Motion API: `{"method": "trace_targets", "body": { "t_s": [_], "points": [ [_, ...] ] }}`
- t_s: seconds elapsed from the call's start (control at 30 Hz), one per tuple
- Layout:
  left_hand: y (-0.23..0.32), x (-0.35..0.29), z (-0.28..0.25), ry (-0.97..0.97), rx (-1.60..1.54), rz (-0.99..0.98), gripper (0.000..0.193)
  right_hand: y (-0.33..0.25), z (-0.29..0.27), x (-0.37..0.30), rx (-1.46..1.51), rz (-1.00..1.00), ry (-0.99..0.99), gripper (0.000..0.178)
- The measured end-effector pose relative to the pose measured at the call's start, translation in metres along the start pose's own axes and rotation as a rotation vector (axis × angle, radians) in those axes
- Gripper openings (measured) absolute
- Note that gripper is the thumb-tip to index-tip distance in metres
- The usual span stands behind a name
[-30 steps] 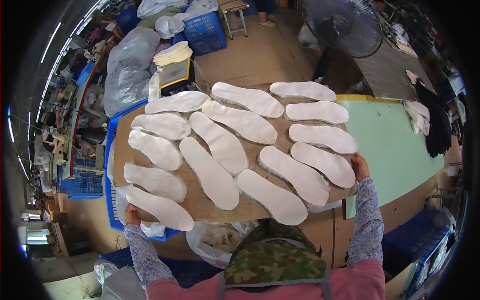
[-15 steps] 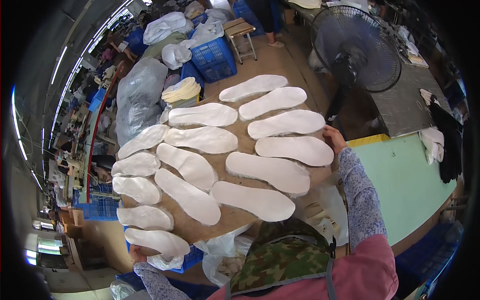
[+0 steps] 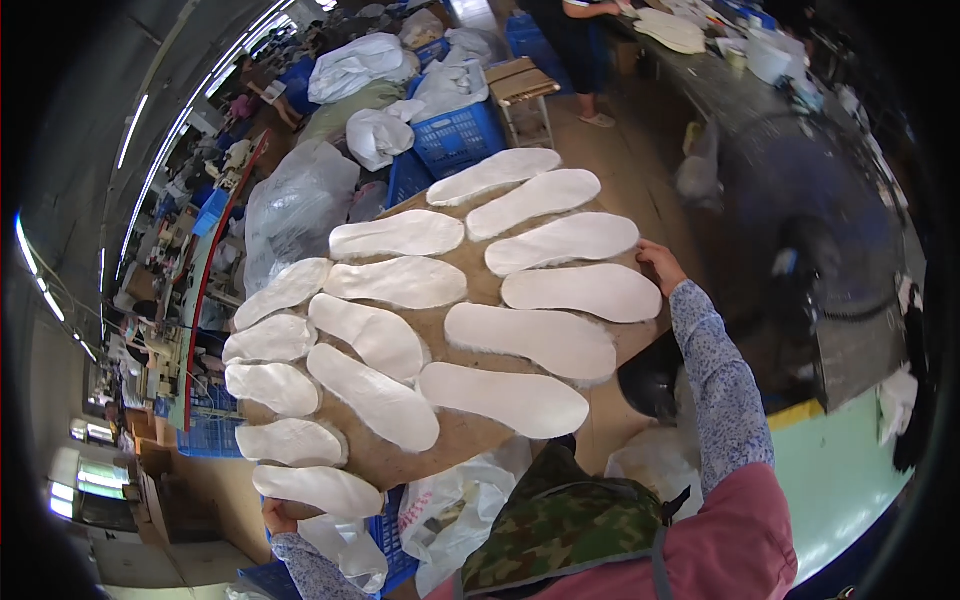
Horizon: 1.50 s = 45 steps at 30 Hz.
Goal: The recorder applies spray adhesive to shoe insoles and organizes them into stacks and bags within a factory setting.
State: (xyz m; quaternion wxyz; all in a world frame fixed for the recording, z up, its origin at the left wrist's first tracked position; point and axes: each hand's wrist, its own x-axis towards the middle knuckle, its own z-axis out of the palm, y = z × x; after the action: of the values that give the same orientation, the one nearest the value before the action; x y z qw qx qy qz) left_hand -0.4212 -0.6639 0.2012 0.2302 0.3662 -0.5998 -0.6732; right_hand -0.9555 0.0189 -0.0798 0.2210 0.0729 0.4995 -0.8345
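A brown board (image 3: 385, 462) spans the middle of the view, held up between my two hands. Laid out flat over it are several white shoe insoles (image 3: 530, 340) with fuzzy edges. My right hand (image 3: 660, 264) grips the board's right edge, close to the end of an insole. At the near left corner my left hand (image 3: 280, 517) is closed on the board edge, partly hidden below an insole. The fingers under the board are out of sight.
Close on my right is a blurred black fan (image 3: 800, 260), beside a dark worktable and a green tabletop (image 3: 850, 470). Ahead stand a blue crate (image 3: 458, 140), plastic bags (image 3: 300, 205) and a stool (image 3: 522, 82). A person (image 3: 582, 60) stands farther off. White bags (image 3: 455, 510) lie below the board.
My view and the board have shifted forward past the fan, which now appears lower and farther right. The stack of cream pieces beyond the board has gone from sight. Both hands keep hold.
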Motion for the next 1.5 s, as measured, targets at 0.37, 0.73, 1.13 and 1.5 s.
{"method": "trace_targets", "body": {
  "t_s": [0.37, 0.73, 1.13, 1.5],
  "points": [
    [-0.027, 0.042, -0.024, -0.050, -0.067, -0.012, 0.048, -0.008, 0.017, -0.061, -0.014, -0.111, 0.023, 0.036],
    [-0.085, 0.101, -0.037, -0.138, -0.154, -0.040, 0.045, -0.020, 0.015, -0.096, -0.192, -0.261, 0.148, 0.043],
    [-0.178, 0.084, -0.074, -0.070, -0.308, -0.056, 0.050, -0.068, 0.057, -0.086, -0.317, -0.338, 0.036, 0.047],
    [-0.255, 0.005, -0.091, -0.063, -0.439, -0.137, 0.050, -0.104, 0.113, -0.076, -0.416, -0.341, -0.047, 0.048]
  ]
}}
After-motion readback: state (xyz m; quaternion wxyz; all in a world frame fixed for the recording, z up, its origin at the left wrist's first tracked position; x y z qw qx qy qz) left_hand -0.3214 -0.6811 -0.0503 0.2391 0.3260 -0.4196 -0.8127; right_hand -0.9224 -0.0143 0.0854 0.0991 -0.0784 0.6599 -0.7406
